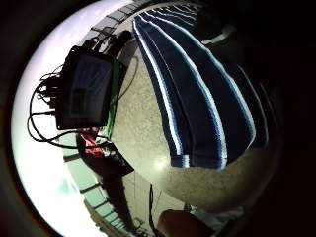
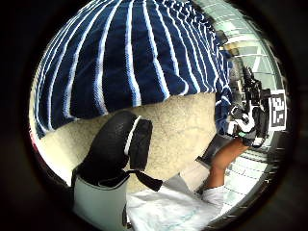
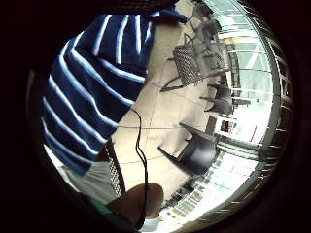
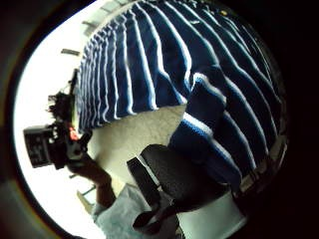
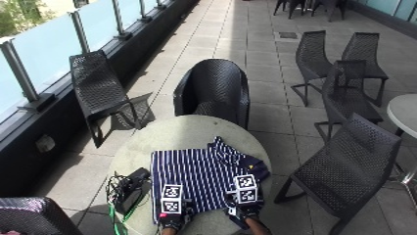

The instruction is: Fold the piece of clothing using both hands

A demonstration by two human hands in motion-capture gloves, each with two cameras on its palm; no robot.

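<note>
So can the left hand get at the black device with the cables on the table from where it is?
Probably yes. The left hand sits at the near hem of the striped shirt, and the black device lies just beside it on the table, with nothing visible between them.

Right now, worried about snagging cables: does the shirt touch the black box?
Apart. The left little finger side palm view shows bare table between shirt and box.

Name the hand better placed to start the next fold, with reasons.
Probably the right hand: it pinches a sleeve of the striped shirt already lifted off the round table, ready to carry inward. The left hand is at the near hem; its grip is unclear.
</note>
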